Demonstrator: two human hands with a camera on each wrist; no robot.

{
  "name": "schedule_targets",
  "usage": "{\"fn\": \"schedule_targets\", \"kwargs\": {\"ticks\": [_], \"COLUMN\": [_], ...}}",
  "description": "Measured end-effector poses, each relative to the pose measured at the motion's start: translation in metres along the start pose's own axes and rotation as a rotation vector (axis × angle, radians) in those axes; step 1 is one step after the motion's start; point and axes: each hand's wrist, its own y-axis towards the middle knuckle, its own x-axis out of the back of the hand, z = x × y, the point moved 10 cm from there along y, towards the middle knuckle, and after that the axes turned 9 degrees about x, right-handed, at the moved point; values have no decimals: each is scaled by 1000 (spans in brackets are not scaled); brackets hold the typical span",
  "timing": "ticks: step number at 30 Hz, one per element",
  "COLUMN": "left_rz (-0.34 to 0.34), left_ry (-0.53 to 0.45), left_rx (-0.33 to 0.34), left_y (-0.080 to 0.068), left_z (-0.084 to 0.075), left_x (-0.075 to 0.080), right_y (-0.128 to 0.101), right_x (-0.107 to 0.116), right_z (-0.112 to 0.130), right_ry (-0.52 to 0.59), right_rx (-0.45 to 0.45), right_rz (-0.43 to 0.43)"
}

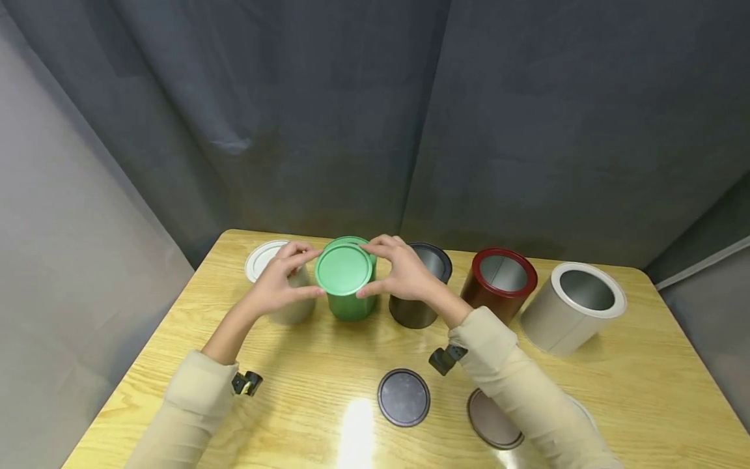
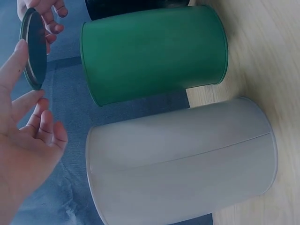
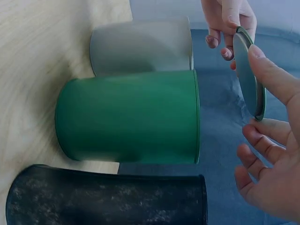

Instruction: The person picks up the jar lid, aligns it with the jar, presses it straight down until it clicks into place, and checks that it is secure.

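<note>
A round green lid (image 1: 344,270) is held level between both hands, above the mouth of a green can (image 1: 353,307). In the left wrist view, a gap shows between the lid (image 2: 35,49) and the can's rim. My left hand (image 1: 280,281) pinches the lid's left edge with thumb and fingertip. On the opposite edge, my right hand (image 1: 403,268) pinches it the same way. The green can (image 3: 129,117) stands upright, its opening mostly hidden under the lid in the head view. Close behind the left hand is a white can (image 1: 293,306) with its lid on.
Right of the green can stand open cans: a black one (image 1: 413,314), a dark red one (image 1: 491,298) and a white one (image 1: 556,320). A black lid (image 1: 403,397) and a brown lid (image 1: 494,420) lie nearer. The right sleeve partly covers another pale lid (image 1: 583,412).
</note>
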Motion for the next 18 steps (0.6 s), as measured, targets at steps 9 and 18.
{"fn": "schedule_targets", "kwargs": {"ticks": [9,18], "left_rz": [-2,-3], "left_ry": [13,60], "left_rx": [12,-3], "left_y": [9,19], "left_z": [-4,12], "left_x": [4,-1], "right_y": [8,12], "right_x": [-1,1], "right_z": [-11,-18], "right_ry": [7,-2], "right_rx": [-50,-65], "right_rz": [6,30]}}
